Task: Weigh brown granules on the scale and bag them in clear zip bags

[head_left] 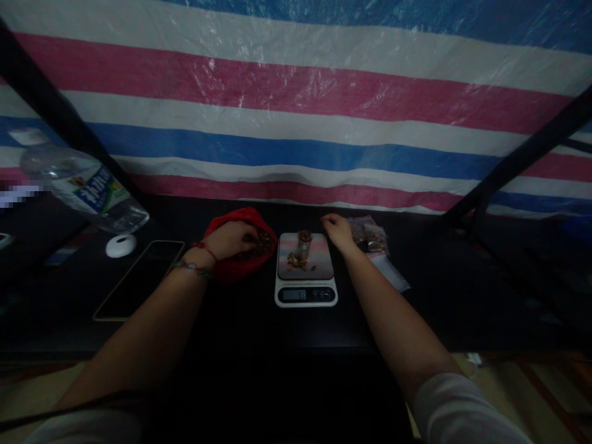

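My left hand (235,239) reaches into a red cloth bag (235,271), its fingers curled down among small brown dried pieces (263,245). The fingertips are partly hidden, so what they pinch is unclear. To the right of the bag sits a white digital kitchen scale (306,287) with a lit display. A small clear glass (304,240) stands upright on its plate, with brown pieces in it. Several loose brown pieces (298,262) lie in front of the glass. Beside the scale, my right hand (337,229) rests on the table, fingers loosely curled together, nothing seen in them.
Clear zip bags (370,234) of brown pieces lie right of my right hand. On the left are a phone (141,277), a white oval case (121,245) and a large tilted plastic bottle (87,185). Striped sheeting (296,148) hangs behind the black table (259,327), between dark posts.
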`<control>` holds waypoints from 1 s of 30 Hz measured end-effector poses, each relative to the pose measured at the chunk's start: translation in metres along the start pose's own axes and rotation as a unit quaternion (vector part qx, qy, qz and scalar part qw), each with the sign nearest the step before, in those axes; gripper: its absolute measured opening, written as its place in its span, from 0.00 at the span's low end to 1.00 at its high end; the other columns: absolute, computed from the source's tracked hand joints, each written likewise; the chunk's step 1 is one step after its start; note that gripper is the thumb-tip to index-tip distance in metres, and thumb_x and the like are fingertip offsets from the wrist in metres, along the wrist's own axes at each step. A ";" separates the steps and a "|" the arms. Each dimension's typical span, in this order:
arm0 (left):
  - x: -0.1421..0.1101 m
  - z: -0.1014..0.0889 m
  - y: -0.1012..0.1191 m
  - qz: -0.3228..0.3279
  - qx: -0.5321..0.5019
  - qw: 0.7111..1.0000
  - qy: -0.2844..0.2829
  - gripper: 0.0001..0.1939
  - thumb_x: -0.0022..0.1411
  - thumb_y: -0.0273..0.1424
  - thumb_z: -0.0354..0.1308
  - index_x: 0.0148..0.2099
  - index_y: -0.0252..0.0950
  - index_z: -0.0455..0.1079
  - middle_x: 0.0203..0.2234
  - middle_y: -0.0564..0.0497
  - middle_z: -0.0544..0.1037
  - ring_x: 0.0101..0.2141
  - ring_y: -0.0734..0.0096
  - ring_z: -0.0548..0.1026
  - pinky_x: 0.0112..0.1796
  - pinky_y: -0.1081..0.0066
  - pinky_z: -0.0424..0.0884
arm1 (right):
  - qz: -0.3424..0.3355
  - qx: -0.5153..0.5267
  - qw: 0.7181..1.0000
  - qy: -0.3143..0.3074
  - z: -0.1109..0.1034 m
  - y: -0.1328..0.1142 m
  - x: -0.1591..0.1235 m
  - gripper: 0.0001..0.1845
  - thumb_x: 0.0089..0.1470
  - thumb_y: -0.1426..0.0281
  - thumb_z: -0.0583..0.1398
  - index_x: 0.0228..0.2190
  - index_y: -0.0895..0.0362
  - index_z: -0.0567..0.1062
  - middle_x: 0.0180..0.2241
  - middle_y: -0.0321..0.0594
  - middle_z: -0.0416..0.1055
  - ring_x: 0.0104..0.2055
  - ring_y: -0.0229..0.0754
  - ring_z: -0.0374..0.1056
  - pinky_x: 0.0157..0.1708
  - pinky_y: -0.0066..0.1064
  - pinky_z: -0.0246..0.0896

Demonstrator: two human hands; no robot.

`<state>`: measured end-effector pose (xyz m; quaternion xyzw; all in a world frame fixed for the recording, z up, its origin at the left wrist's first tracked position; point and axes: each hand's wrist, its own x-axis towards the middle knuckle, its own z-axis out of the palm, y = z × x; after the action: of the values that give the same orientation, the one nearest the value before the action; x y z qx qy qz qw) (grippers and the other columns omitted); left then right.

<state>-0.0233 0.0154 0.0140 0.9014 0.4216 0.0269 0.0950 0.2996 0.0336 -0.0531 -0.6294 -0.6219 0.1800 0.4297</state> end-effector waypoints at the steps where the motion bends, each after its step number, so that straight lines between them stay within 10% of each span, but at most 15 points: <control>1: 0.000 -0.001 0.001 -0.006 -0.001 1.000 -0.002 0.14 0.57 0.34 0.54 0.43 0.37 0.75 0.38 0.49 0.79 0.39 0.66 0.75 0.42 0.70 0.68 | 0.001 0.002 1.000 0.000 0.000 0.000 0.000 0.13 0.51 0.69 0.53 0.32 0.57 0.78 0.33 0.39 0.77 0.36 0.42 0.71 0.39 0.32 0.63; 30: -0.002 -0.010 0.014 -0.014 -0.024 0.997 0.075 0.13 0.60 0.34 0.51 0.42 0.37 0.74 0.40 0.49 0.78 0.41 0.64 0.74 0.45 0.67 0.67 | 0.002 0.003 1.000 -0.004 0.002 0.004 0.002 0.14 0.51 0.68 0.53 0.33 0.56 0.78 0.33 0.39 0.76 0.36 0.42 0.71 0.40 0.33 0.63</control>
<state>-0.0154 0.0071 0.0263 0.8884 0.4389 0.1037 0.0851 0.3012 0.0366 -0.0565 -0.6288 -0.6217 0.1853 0.4287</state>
